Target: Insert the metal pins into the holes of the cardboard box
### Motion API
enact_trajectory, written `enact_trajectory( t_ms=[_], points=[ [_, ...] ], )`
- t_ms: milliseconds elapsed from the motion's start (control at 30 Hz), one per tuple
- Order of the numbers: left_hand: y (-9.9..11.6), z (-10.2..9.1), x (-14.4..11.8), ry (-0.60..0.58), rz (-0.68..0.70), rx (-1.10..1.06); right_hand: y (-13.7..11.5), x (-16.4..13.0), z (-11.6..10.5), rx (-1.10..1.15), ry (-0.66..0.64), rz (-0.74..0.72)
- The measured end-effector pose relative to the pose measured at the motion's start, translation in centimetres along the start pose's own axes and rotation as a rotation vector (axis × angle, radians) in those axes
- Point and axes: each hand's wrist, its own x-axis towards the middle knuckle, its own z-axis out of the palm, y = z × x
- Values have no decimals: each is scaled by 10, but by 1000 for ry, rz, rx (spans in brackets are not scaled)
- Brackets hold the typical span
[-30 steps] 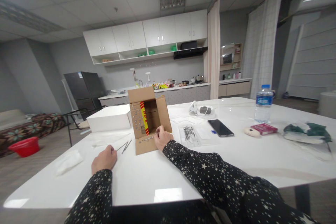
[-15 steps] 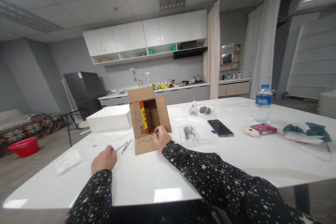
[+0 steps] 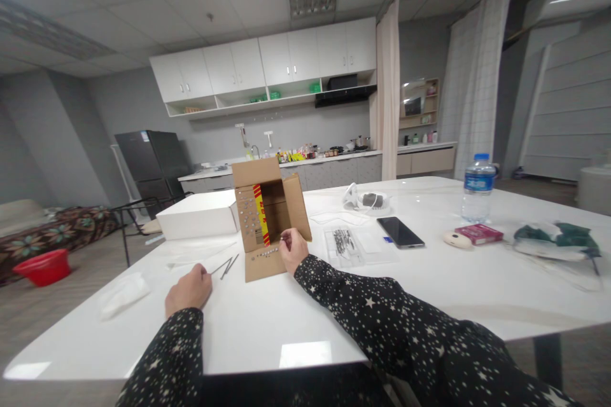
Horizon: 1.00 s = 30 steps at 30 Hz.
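The right hand [image 3: 292, 249] pinches a small nail [image 3: 282, 240] over the cardboard box [image 3: 267, 216] flap on the worktop [image 3: 334, 305]; the left hand [image 3: 188, 290], loosely curled, grips long nails [image 3: 225, 265].

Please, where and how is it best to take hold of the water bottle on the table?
Probably around the middle of the water bottle, below the blue cap, coming from the side. It stands upright near the far right of the table, its round body suits a wrap of the hand, and the side facing the person is free; the red pack lies lower.

Open cardboard box [image 3: 270, 216] on its side
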Motion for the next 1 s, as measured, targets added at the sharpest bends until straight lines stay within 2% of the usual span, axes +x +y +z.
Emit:
enact_trajectory(
  t_ms=[400, 733, 833, 1000],
  points=[
    [-3, 3, 3, 14, 10, 4, 5, 1, 3, 83, 89, -37],
    [-2, 3, 4, 13, 10, 2, -4, -1, -1, 98, 108, -98],
    [-2, 5, 5, 8, 8, -4, -8, -5, -3, 58, 49, -176],
    [-2, 5, 6, -4, -2, -3, -20, -19, -5, -27, -213, -477]
  ],
)
